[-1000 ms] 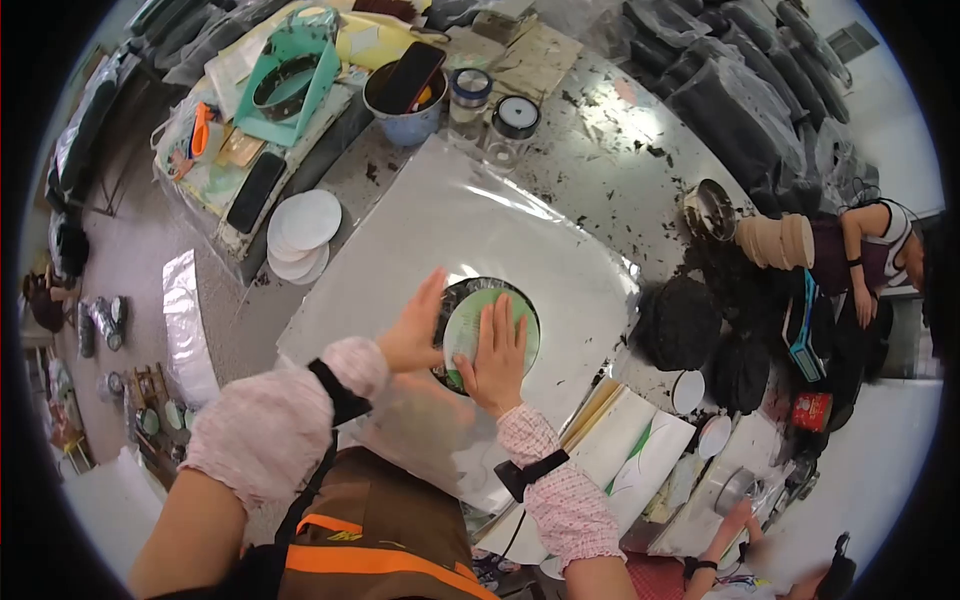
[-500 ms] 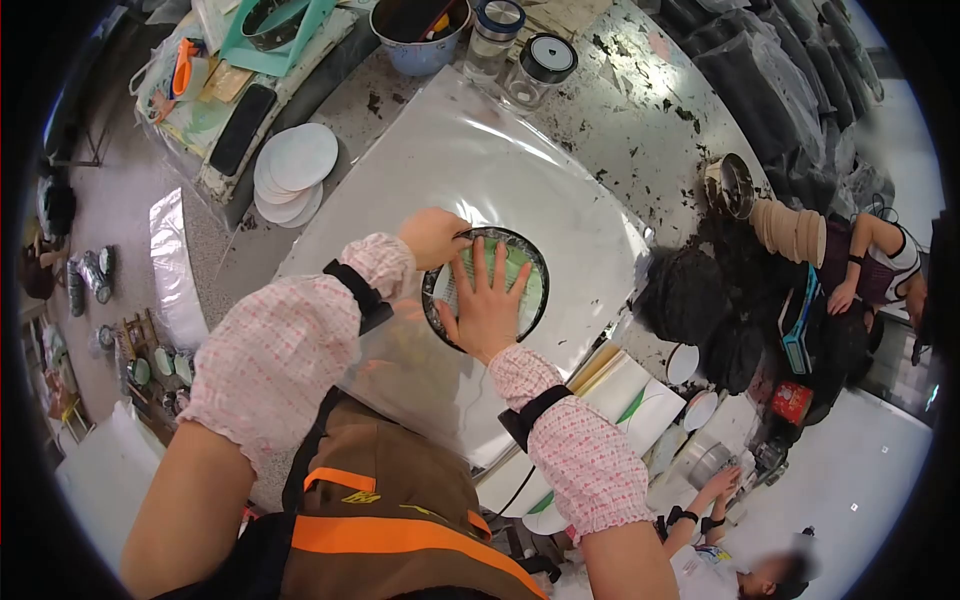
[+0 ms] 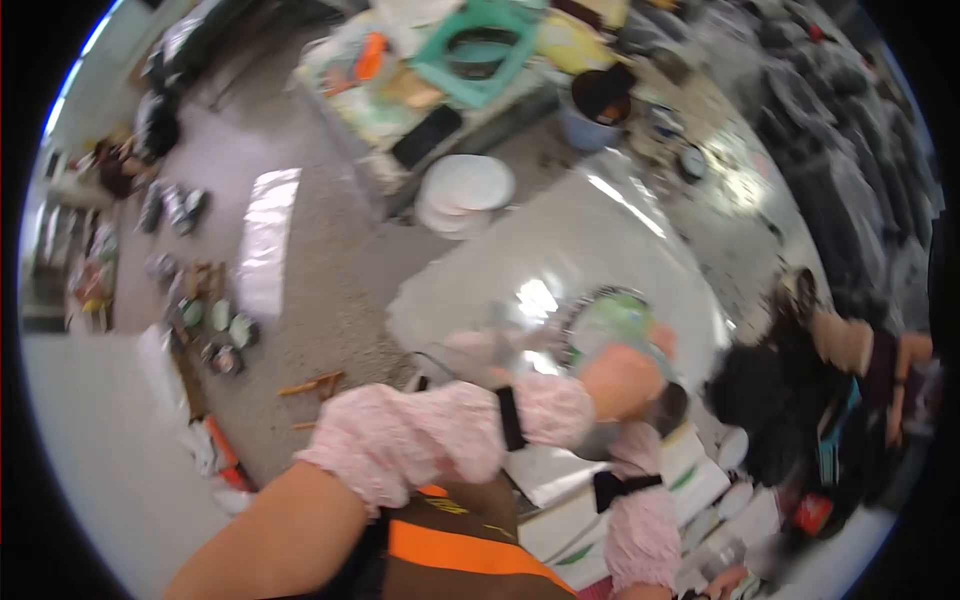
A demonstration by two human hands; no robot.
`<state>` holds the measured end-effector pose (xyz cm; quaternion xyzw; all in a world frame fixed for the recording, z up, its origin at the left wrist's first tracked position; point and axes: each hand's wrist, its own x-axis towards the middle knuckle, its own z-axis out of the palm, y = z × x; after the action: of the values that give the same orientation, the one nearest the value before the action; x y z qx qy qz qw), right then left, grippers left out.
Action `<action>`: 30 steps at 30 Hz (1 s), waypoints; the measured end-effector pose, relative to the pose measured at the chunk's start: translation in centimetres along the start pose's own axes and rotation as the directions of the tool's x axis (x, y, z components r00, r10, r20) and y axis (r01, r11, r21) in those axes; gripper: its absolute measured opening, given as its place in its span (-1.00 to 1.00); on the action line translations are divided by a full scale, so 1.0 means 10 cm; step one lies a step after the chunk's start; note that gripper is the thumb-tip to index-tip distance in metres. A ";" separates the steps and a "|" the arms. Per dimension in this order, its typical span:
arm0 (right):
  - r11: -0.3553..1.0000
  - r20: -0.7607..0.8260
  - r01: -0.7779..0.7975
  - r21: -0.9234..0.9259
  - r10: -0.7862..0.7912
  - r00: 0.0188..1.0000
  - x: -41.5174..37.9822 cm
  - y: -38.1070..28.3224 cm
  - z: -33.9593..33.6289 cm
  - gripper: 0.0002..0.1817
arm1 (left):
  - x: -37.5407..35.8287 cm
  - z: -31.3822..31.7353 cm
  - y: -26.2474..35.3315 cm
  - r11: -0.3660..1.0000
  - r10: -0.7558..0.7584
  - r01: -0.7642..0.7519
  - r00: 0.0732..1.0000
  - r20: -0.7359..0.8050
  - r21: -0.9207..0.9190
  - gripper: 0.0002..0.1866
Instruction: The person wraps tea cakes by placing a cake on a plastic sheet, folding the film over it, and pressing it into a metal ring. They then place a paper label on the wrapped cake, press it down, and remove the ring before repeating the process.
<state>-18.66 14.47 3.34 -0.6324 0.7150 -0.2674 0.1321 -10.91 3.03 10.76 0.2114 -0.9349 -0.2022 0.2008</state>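
Note:
A round piece with a dark rim and a pale green middle [image 3: 622,312] lies on a glossy, clear plastic sheet [image 3: 470,290]. My left hand [image 3: 625,380] is over the near side of this round piece, its fingers smeared by motion. Just beyond it shows a blurred bit of my right hand [image 3: 663,340], at the right edge of the round piece; the rest is hidden behind my left hand and wrist. A dark grey rounded shape [image 3: 668,408] sits beside my wrists, too blurred to name. Whether either hand holds anything cannot be made out.
White discs [image 3: 465,190] are stacked beyond the sheet, near a black phone [image 3: 428,136] and a teal frame [image 3: 480,55]. A blue bowl [image 3: 590,125] stands at the back. Black bundles [image 3: 750,375] and a person's arm [image 3: 897,395] are at right.
The camera view has swung left, so everything appears farther right. My right hand no longer lies spread flat on the round piece; my left hand has crossed in front of it.

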 end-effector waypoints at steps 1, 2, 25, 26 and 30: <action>0.999 0.124 -0.020 0.034 0.015 0.992 -0.09 -0.04 0.00 -0.42 | -0.09 0.09 0.01 1.000 -0.005 0.009 0.989 0.150 -0.026 -0.83; 0.997 0.267 -0.041 0.066 0.022 0.963 -0.15 -0.08 0.08 -0.43 | -0.18 0.08 0.02 0.996 0.019 -0.013 0.998 0.059 -0.091 -0.84; 0.955 0.024 -0.296 -0.005 0.297 0.955 -0.61 -0.71 0.46 -0.25 | -1.78 -0.24 -2.88 0.931 -0.166 0.288 0.881 0.443 -0.225 -0.80; 0.930 0.034 -0.366 0.036 0.365 0.930 -0.74 -0.76 0.51 -0.10 | -1.81 -0.28 -3.03 0.972 -0.044 0.161 0.843 0.536 -0.173 -0.80; 0.917 0.053 -0.396 0.047 0.394 0.918 -0.83 -0.96 0.80 -0.15 | -1.56 -0.32 -3.13 0.988 0.151 -0.089 0.681 0.717 -0.124 -0.79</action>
<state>-5.05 20.31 0.83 -0.4767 0.8170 -0.2419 0.2163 13.31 -16.40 -5.58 0.0447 -0.9414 -0.2920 -0.1629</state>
